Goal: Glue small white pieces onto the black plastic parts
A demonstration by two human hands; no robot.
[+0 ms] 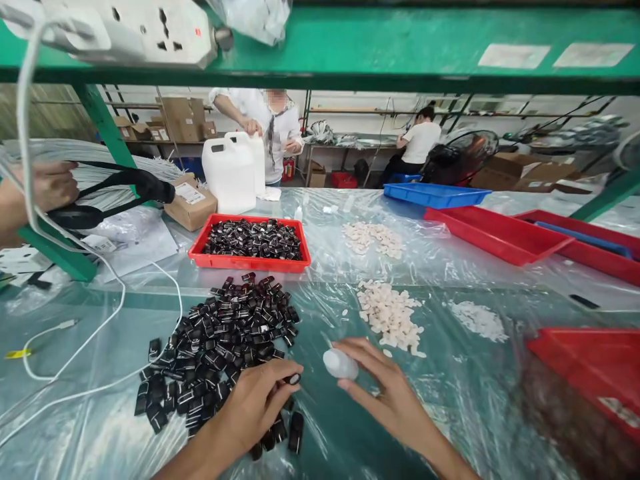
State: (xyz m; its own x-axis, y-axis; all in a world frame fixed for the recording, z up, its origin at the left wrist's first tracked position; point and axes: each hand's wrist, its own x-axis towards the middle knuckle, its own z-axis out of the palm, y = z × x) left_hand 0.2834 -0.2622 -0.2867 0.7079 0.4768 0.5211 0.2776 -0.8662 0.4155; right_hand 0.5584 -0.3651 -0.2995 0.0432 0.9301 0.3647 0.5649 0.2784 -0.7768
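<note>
My left hand (257, 400) rests at the near edge of a heap of small black plastic parts (220, 347) and pinches one black part (293, 379) between thumb and forefinger. My right hand (387, 387) is just to the right of it and holds a small white bottle (340, 364) in its fingertips. A pile of small white pieces (390, 315) lies right behind my right hand. All of this sits on a table covered with clear plastic sheet (450, 393).
A red tray (250, 261) of black parts stands behind the heap. More white piles (373, 238) (477, 320), red trays (497, 235) (595, 373), a blue tray (435, 194), white jugs (230, 173), white cables (95, 333). A person's hand (50, 187) at left; people work beyond.
</note>
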